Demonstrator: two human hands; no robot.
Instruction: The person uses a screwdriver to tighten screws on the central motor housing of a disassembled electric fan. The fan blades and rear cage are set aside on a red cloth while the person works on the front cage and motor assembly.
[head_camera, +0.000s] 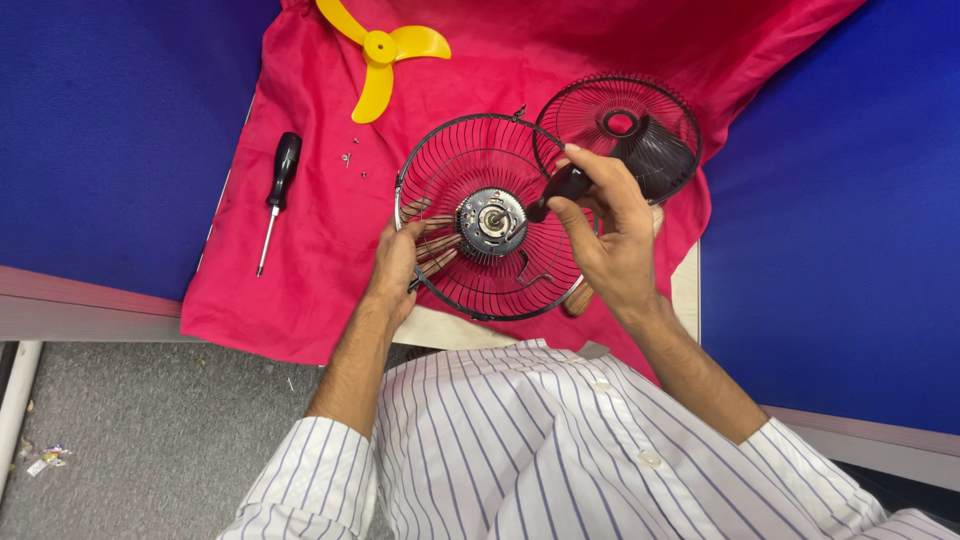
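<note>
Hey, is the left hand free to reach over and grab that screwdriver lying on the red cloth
Probably not right now: the left hand is gripping the wire fan guard. The path over the red cloth to the screwdriver looks unobstructed, though.

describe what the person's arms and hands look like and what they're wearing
Both hands are bare: the left hand and the right hand show no gloves, rings or watch. The forearms are uncovered. The person wears a white shirt with thin dark vertical stripes, buttoned down the front, with sleeves rolled up near the elbows.
</note>
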